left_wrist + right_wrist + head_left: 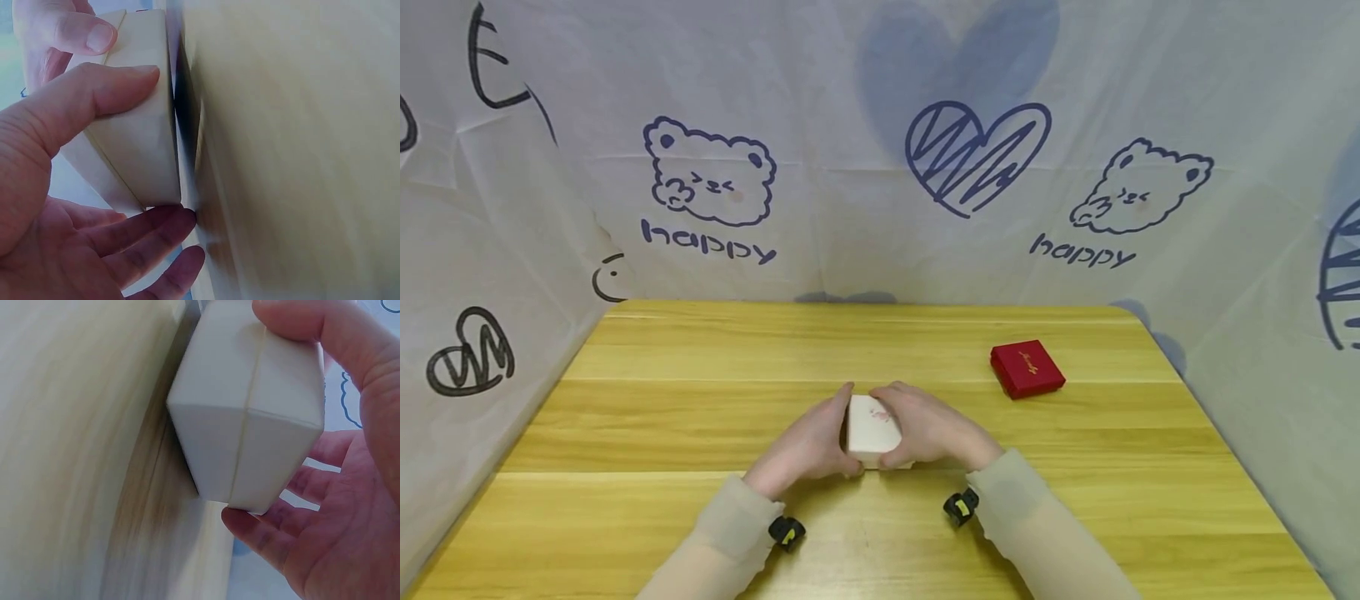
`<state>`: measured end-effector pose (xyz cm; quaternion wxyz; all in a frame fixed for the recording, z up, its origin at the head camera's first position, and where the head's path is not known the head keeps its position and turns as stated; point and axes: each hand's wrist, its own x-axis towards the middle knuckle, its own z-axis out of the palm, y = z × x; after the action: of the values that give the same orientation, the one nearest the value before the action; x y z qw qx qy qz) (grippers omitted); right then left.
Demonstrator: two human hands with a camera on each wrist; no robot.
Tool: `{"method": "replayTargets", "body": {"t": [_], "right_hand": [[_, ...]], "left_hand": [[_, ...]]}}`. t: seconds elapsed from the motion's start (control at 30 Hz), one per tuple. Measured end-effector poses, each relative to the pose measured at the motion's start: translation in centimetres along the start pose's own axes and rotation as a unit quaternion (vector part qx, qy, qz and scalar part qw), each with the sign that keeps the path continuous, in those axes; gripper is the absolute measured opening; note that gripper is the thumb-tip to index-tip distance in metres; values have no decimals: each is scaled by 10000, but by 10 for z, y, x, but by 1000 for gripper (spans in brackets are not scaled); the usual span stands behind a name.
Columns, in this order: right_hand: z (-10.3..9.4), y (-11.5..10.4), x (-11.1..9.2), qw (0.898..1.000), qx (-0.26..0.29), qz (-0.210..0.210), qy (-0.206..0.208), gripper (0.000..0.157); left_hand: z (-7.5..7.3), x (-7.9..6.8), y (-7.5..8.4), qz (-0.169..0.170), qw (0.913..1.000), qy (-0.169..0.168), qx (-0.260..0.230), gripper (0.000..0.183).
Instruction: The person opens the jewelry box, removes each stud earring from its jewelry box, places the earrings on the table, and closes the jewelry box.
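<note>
A small white lidded box (868, 429) with a faint pink print on top is between both hands near the middle of the wooden table. My left hand (812, 442) grips its left side; in the left wrist view the thumb (128, 87) presses the lower part, close over the tabletop. My right hand (928, 425) holds the right side, its thumb (294, 322) on the lid part above the seam. Fingertips of both hands reach round to the far side. A thin seam (240, 444) runs round the box between lid and base, with the lid seated on it.
A red box (1028, 369) with gold script lies farther back on the right of the table (700, 350). White cloth (850, 208) with drawn bears and hearts hangs behind and at both sides. Each sleeve cuff has a small black device (786, 532) at the wrist.
</note>
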<state>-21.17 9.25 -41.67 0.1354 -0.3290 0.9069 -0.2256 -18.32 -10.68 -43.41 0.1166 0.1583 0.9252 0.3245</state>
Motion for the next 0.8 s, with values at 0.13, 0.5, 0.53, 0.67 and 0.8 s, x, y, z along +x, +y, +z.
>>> {"method": "replayTargets", "body": {"t": [0.13, 0.5, 0.53, 0.67, 0.8], "right_hand": [[-1, 0, 0, 10000, -25, -26, -5, 88], [-2, 0, -1, 10000, 72, 24, -25, 87], [-2, 1, 0, 10000, 83, 24, -19, 87], [-1, 2, 0, 9999, 114, 41, -15, 88], [-2, 1, 0, 9999, 151, 66, -22, 87]], "left_hand": [[0, 0, 2, -6, 10000, -15, 19, 116], [-1, -2, 2, -122, 9999, -69, -2, 118], [-1, -2, 2, -126, 9999, -69, -11, 118], [-1, -2, 2, -138, 9999, -72, -20, 118], [-2, -2, 2, -152, 9999, -76, -18, 118]]}}
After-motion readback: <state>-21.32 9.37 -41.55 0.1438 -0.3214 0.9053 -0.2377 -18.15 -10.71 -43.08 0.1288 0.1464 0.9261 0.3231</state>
